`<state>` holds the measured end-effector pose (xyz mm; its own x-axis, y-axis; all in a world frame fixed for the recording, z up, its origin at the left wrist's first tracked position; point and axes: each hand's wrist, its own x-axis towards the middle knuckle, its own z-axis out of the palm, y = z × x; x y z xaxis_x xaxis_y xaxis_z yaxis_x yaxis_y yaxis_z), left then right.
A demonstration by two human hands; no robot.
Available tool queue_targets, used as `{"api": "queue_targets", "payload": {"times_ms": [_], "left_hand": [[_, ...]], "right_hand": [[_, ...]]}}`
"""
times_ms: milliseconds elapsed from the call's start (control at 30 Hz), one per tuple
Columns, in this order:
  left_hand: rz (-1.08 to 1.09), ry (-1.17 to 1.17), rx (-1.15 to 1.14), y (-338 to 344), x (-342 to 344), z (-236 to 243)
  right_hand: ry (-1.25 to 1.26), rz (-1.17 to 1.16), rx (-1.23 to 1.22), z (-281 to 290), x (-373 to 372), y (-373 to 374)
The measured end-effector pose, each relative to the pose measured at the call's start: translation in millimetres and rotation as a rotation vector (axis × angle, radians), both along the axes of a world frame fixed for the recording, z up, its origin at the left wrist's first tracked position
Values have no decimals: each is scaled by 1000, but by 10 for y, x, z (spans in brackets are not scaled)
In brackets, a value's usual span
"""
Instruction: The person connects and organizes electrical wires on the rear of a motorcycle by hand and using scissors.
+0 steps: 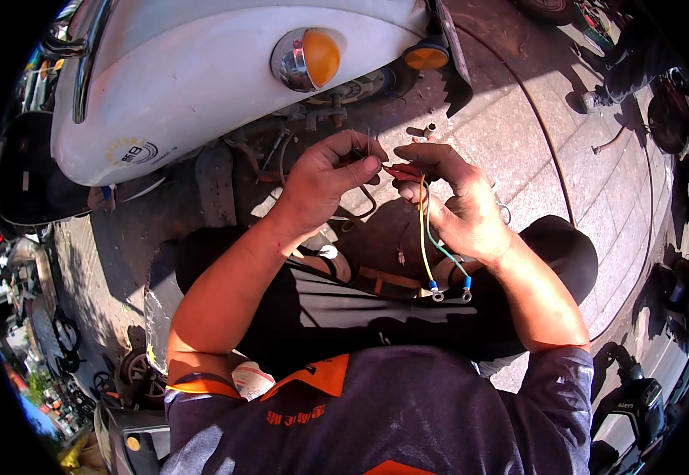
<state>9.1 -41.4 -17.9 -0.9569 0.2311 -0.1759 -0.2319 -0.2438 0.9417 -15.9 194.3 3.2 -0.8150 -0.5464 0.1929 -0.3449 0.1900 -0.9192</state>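
Note:
In front of the white scooter body, my left hand [332, 174] is closed, thumb against fingers, on thin dark wire ends that poke up past the fingertips. My right hand [463, 206] faces it a short way apart and pinches a red wire piece [404, 171], whose tip reaches toward the left fingertips. From the right fingers hang a yellow wire [423, 237] and a green wire [442, 248]. Each ends in a ring terminal with a blue sleeve [466, 291]. Exactly how the wires meet inside the fingers is hidden.
The white scooter panel [210, 87] with a chrome and amber turn light [316, 60] rises ahead. A brown hose [546, 131] runs over the paving at right. Small parts lie on the ground beyond my hands. Scooters stand at both sides; a person's leg [629, 71] shows far right.

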Motion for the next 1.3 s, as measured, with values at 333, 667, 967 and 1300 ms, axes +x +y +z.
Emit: {"api": "queue_targets", "payload": {"times_ms": [333,667,967,1300], "left_hand": [[-40,-34,-21,140,38,138],[39,-247,135,60,-10,7],[-29,-185,65,3,-17,7],[15,-222,248,-16,-43,10]], "right_hand": [[-502,-64,-229,-119,-55,5],[-641,48,-216,-165,-22,-25],[-554,67,-185,-245,-26,26],[-255,-104,-88,-158,4,6]]}}
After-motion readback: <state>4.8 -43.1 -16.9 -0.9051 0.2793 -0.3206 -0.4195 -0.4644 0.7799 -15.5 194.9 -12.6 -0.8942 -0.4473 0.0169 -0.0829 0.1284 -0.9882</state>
